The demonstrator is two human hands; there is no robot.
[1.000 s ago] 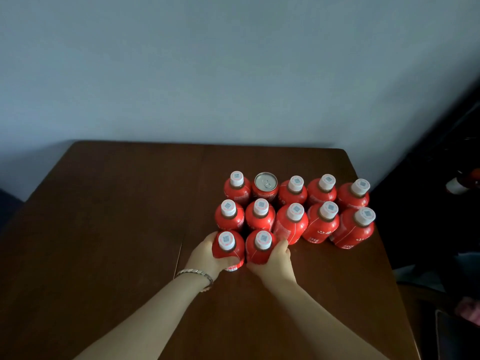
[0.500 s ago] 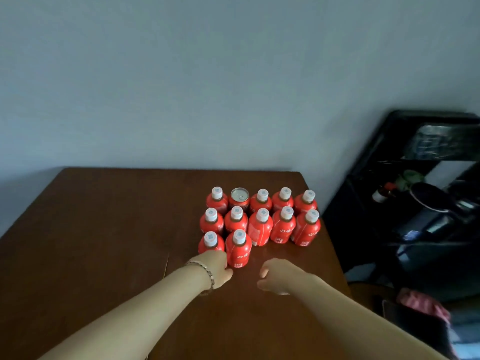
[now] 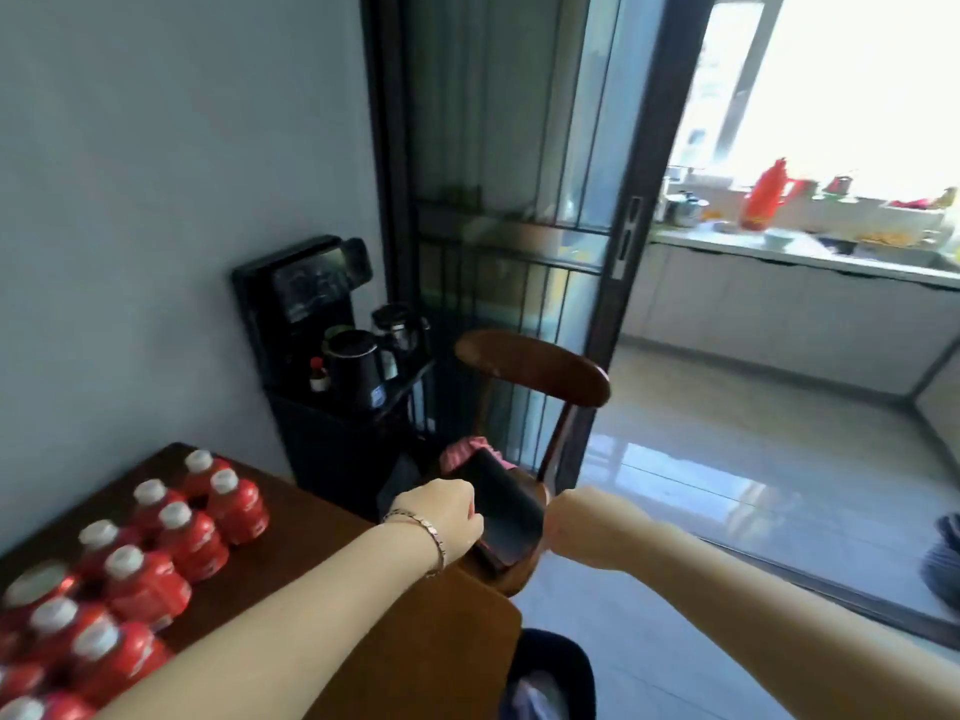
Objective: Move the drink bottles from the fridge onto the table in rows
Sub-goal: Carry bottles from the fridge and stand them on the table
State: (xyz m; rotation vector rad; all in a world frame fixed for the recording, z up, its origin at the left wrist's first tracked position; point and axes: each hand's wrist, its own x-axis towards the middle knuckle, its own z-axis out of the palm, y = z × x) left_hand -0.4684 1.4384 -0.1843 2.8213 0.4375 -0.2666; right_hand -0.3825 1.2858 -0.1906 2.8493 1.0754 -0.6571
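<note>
Several red drink bottles with white caps stand in rows on the dark wooden table at the lower left, with one red can among them. My left hand, a bracelet on its wrist, hangs past the table's right edge with fingers curled and nothing in it. My right hand is a loose fist over the floor beside a chair, also holding nothing. No fridge is in view.
A wooden chair with a black tray and pink cloth on its seat stands right of the table. A black tea-bar machine with kettles is against the wall. A glass sliding door opens onto a kitchen counter. Shiny tiled floor lies to the right.
The view has swung right, away from the table toward the door. Both hands let go of the front bottles, pulled back, and now hang beyond the table's edge.
</note>
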